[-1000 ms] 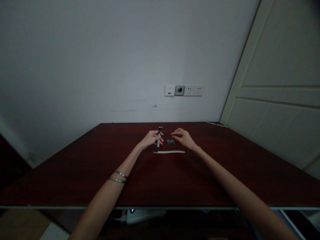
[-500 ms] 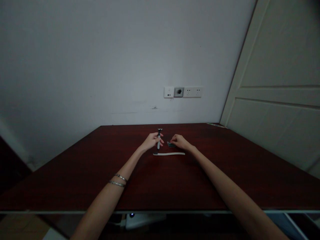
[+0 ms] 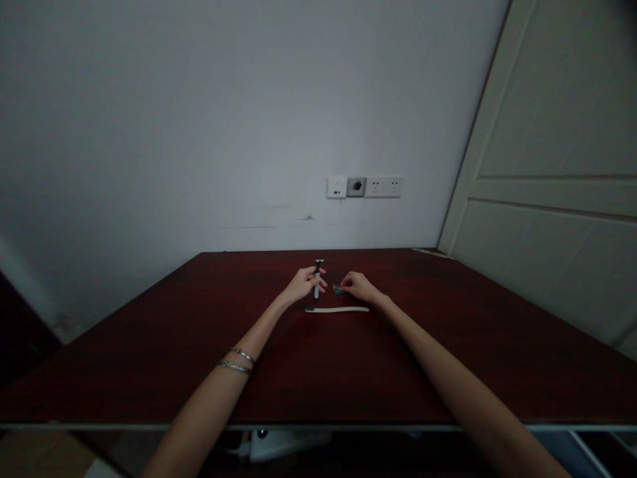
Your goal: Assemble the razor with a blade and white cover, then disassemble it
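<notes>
In the head view, my left hand (image 3: 302, 284) is closed on a razor (image 3: 317, 285) with a pale handle, black neck and T-shaped head. The razor stands near upright, head up, between thumb and fingers. To its right, my right hand (image 3: 359, 287) pinches the edge of a small dark, partly shiny piece (image 3: 338, 290), at or just above the tabletop; its kind is too small to make out. Nearer me, a long thin white strip (image 3: 341, 309) with a dark left end, perhaps a toothbrush, lies crosswise on the table.
The dark red-brown table (image 3: 318, 372) runs back to a grey-white wall (image 3: 199, 133). Sockets and switches (image 3: 365, 187) sit on that wall. A pale panelled door (image 3: 557, 133) stands at the right. Under the front edge, a white object (image 3: 288, 443) shows in shadow.
The view has tilted up very slightly, so everything sits a little lower. Both hands keep nearly the same pose, and the small dark piece appears slightly turned under the right fingers.
</notes>
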`<action>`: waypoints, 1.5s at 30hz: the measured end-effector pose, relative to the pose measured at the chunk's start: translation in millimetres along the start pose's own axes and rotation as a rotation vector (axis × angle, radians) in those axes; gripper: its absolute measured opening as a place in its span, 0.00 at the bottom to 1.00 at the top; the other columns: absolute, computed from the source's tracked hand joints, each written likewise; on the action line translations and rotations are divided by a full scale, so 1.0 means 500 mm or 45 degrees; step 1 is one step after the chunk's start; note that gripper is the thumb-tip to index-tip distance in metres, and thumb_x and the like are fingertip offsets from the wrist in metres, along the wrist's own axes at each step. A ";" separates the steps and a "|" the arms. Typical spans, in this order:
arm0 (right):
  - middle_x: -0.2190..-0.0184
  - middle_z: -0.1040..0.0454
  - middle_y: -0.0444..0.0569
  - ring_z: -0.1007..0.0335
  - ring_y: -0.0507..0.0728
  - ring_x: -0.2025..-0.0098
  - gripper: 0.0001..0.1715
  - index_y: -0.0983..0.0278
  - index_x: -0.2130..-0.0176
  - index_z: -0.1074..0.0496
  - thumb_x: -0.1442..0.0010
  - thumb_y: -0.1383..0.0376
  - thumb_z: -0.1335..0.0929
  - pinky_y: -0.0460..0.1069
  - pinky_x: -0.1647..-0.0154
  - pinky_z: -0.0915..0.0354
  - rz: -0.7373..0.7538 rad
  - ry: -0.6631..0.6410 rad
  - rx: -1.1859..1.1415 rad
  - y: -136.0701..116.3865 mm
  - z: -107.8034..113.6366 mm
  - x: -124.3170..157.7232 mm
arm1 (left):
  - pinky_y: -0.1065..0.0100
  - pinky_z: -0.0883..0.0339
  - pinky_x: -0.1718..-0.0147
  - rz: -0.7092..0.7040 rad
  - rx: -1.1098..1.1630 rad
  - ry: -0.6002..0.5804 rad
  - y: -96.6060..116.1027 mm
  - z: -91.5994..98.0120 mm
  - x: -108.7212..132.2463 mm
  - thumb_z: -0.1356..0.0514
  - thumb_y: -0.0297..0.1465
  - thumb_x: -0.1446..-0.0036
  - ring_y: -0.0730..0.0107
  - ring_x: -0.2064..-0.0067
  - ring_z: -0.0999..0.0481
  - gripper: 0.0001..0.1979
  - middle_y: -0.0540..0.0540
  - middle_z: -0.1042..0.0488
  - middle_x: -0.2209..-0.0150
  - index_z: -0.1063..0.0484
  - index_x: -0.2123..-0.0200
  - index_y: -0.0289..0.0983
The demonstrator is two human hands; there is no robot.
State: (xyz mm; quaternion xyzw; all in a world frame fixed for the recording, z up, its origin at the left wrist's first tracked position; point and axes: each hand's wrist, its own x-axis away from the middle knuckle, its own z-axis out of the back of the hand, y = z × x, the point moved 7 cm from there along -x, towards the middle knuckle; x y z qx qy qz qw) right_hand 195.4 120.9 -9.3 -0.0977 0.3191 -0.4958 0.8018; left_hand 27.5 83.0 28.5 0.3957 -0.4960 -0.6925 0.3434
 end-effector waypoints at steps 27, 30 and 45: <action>0.72 0.23 0.50 0.29 0.55 0.69 0.14 0.67 0.71 0.24 0.51 0.59 0.32 0.48 0.66 0.36 0.017 0.113 -0.474 -0.153 0.075 0.006 | 0.75 0.37 0.78 -0.170 0.024 0.079 0.001 0.017 -0.015 0.41 0.28 0.49 0.71 0.74 0.25 0.13 0.48 0.27 0.74 0.35 0.58 0.31; 0.72 0.23 0.49 0.29 0.56 0.68 0.12 0.66 0.71 0.24 0.50 0.60 0.33 0.48 0.65 0.36 0.038 0.139 -0.448 -0.165 0.076 0.009 | 0.74 0.36 0.78 -0.194 0.024 0.103 0.006 0.019 -0.013 0.40 0.29 0.50 0.71 0.74 0.25 0.14 0.49 0.28 0.74 0.35 0.58 0.31; 0.67 0.22 0.50 0.28 0.56 0.64 0.12 0.66 0.66 0.23 0.47 0.62 0.34 0.48 0.62 0.37 0.140 0.180 -0.389 -0.197 0.080 0.025 | 0.69 0.32 0.74 -0.199 0.064 0.046 0.009 0.012 -0.011 0.42 0.26 0.50 0.70 0.74 0.25 0.11 0.49 0.26 0.74 0.33 0.60 0.33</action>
